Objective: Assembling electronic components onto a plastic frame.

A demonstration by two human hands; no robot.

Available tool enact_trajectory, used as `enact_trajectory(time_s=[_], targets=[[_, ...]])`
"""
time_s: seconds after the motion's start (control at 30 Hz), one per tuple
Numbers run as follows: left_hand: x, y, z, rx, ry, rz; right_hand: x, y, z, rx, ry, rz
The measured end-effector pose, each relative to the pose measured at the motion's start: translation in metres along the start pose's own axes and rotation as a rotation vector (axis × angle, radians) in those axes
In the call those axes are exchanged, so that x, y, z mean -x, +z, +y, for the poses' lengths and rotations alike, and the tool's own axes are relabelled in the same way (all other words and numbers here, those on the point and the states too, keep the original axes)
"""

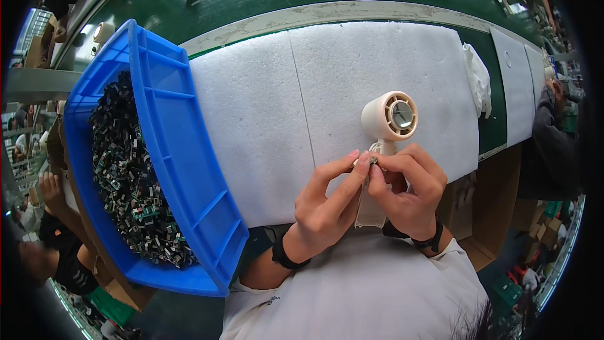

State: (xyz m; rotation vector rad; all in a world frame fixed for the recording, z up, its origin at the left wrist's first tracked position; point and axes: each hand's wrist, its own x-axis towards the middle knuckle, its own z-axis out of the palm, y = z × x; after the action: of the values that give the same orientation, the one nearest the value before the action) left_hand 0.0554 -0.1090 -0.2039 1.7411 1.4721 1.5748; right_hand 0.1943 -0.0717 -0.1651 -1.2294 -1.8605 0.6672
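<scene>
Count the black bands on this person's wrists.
2: left band around the left wrist, right band around the right wrist.

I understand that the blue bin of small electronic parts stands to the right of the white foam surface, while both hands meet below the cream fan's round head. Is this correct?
Not quite: the head view shows the blue bin of small electronic parts to the left of the white foam surface. The left hand and right hand do meet below the cream fan's round head.
</scene>
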Motion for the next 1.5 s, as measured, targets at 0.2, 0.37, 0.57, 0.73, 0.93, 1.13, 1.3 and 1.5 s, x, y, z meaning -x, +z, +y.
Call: enact_trajectory(time_s=[0.2, 0.37, 0.57, 0.73, 0.93, 1.13, 1.3, 1.5], targets=[[-0.002, 0.004, -0.005, -0.036, -0.013, 0.022, -0.003, -0.001, -0.002, 0.053, 0.091, -0.074], [-0.014, -0.007, -0.017, 0.275, -0.218, 0.072, -0.034, -0.011, 0.012, 0.224, -0.29, -0.145], [-0.005, -0.011, -0.02, 0.401, -0.259, 0.082, -0.072, -0.03, 0.026, 0.074, -0.048, -0.421], [-0.011, -0.011, -0.015, 0.42, -0.36, 0.369, -0.148, -0.033, 0.037, 0.028, 0.098, -0.672], [-0.006, -0.012, -0.025, 0.439, -0.293, 0.239, -0.292, -0.011, 0.129, 0.249, 0.189, -0.338], [-0.015, -0.003, -0.023, 0.413, -0.345, 0.145, -0.309, 0.003, 0.162, 0.758, -0.195, -0.154], [-0.052, -0.013, 0.004, 0.4, -0.293, 0.246, -0.253, 0.001, 0.05, 0.512, -0.421, -0.276], [-0.141, -0.015, 0.039, 0.76, 0.068, 0.482, -0.196, -0.053, -0.053, 0.322, -0.512, -0.424]])
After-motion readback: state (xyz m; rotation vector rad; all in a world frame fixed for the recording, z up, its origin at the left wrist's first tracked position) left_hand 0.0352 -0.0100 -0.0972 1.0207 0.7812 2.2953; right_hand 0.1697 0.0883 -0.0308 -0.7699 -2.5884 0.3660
